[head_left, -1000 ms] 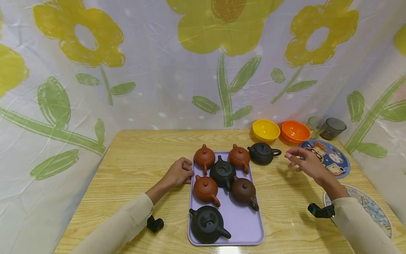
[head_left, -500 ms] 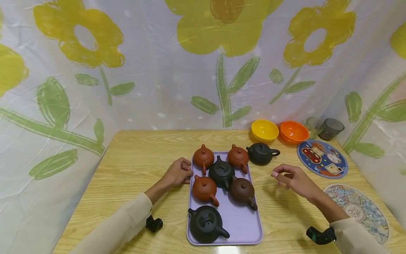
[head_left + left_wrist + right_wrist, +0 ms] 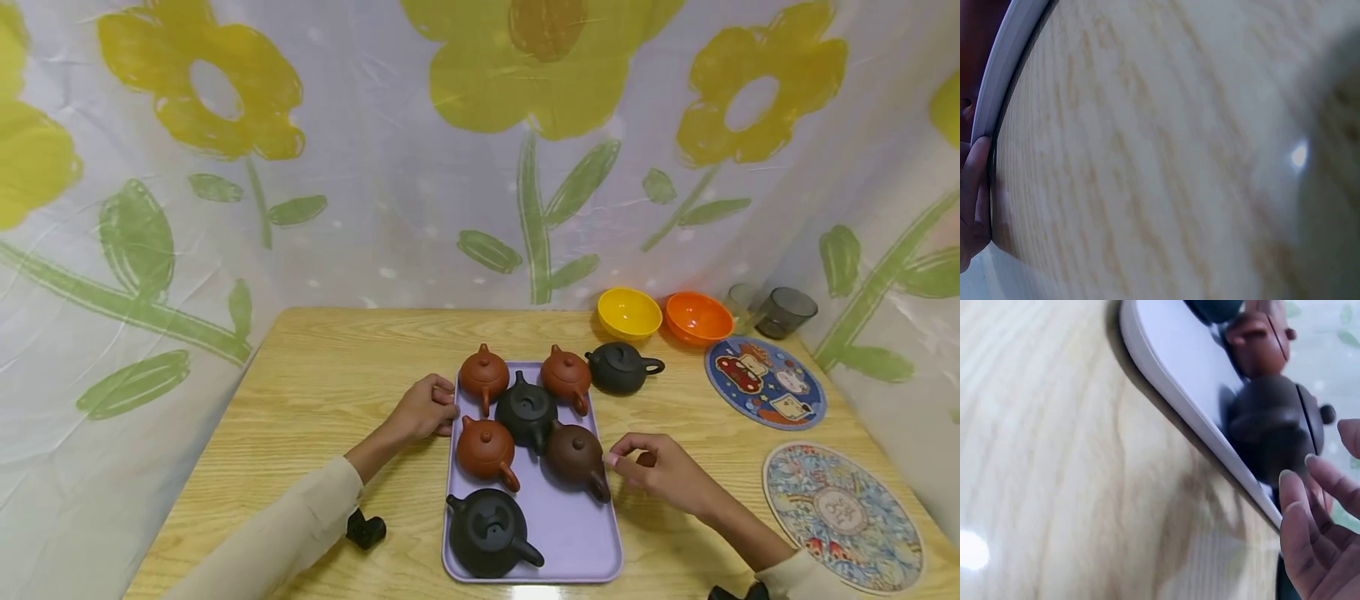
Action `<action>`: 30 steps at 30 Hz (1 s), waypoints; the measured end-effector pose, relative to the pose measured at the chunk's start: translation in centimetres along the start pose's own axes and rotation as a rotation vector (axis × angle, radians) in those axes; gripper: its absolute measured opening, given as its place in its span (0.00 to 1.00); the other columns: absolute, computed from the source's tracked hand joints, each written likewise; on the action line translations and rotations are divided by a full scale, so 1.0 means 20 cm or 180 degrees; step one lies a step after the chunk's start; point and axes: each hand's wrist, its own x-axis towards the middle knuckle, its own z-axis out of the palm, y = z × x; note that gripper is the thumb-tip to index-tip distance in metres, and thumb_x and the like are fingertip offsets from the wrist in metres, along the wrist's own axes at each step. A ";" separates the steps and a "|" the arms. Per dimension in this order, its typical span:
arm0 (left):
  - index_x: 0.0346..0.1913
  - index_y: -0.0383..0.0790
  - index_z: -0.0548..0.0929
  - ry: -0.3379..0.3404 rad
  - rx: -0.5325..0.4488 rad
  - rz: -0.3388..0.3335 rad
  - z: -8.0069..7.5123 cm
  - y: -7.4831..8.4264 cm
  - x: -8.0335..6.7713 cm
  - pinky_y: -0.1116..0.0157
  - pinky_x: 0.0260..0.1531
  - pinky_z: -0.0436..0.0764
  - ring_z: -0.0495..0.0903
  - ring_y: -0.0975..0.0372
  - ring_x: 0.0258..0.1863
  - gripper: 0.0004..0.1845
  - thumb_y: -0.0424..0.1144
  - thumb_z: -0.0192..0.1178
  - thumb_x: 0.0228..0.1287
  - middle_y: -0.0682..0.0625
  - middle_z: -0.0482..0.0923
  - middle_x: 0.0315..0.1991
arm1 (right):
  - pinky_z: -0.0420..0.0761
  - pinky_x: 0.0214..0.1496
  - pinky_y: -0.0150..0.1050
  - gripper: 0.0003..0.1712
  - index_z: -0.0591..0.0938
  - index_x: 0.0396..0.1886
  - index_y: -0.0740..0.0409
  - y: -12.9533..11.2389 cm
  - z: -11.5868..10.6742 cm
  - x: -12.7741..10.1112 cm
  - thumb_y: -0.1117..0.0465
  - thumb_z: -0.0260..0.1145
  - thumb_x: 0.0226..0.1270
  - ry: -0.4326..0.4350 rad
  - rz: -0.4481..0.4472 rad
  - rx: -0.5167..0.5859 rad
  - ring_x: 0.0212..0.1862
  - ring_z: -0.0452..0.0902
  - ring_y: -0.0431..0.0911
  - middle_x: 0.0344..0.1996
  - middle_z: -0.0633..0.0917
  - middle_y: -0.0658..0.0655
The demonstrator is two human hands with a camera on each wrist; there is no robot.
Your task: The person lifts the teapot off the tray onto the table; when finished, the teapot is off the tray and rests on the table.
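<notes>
A lilac tray (image 3: pixel 558 546) bears several teapots: three reddish-brown ones, among them a reddish-brown teapot (image 3: pixel 486 450), a dark brown teapot (image 3: pixel 576 454), and two black ones, the larger being a black teapot (image 3: pixel 489 533) at the near left corner. My left hand (image 3: pixel 426 407) holds the tray's left rim; the left wrist view catches its fingers (image 3: pixel 974 181) at that edge. Beside the right rim hovers my right hand (image 3: pixel 663 475), fingers loosely bent and holding nothing, close to the dark brown teapot. That teapot also shows behind the fingertips in the right wrist view.
Another black teapot (image 3: pixel 621 367) stands on the table (image 3: pixel 337 358) just off the tray's far right corner. Behind it are a yellow bowl (image 3: pixel 630 313), an orange bowl (image 3: pixel 697 318) and two glasses. A blue round mat (image 3: pixel 765 383) and a patterned mat (image 3: pixel 843 517) lie right.
My right hand has moved from beside the black teapot off the tray, toward me and leftward, to the tray's right rim. The left hand and the teapots have stayed put.
</notes>
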 end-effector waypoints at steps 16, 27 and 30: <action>0.54 0.29 0.73 -0.0017 -0.0005 0.0045 -0.01 -0.01 0.00 0.60 0.26 0.90 0.81 0.59 0.31 0.20 0.23 0.62 0.59 0.40 0.76 0.41 | 0.70 0.18 0.29 0.16 0.87 0.34 0.58 0.00 0.12 -0.01 0.49 0.68 0.69 -0.0030 0.0245 -0.0098 0.20 0.73 0.41 0.27 0.83 0.54; 0.54 0.30 0.73 0.0004 -0.0039 0.0010 0.00 -0.01 0.01 0.61 0.25 0.89 0.79 0.58 0.28 0.19 0.22 0.61 0.59 0.42 0.75 0.39 | 0.75 0.20 0.30 0.15 0.88 0.33 0.60 -0.01 0.14 -0.01 0.52 0.69 0.69 0.0046 0.0196 -0.0009 0.21 0.76 0.42 0.31 0.83 0.54; 0.54 0.31 0.73 -0.0002 -0.0030 -0.0022 0.00 -0.01 0.01 0.61 0.25 0.89 0.79 0.58 0.28 0.19 0.23 0.61 0.59 0.42 0.75 0.39 | 0.76 0.21 0.30 0.15 0.87 0.33 0.62 -0.02 0.15 -0.02 0.53 0.68 0.70 0.0028 0.0178 0.0045 0.22 0.76 0.41 0.33 0.82 0.56</action>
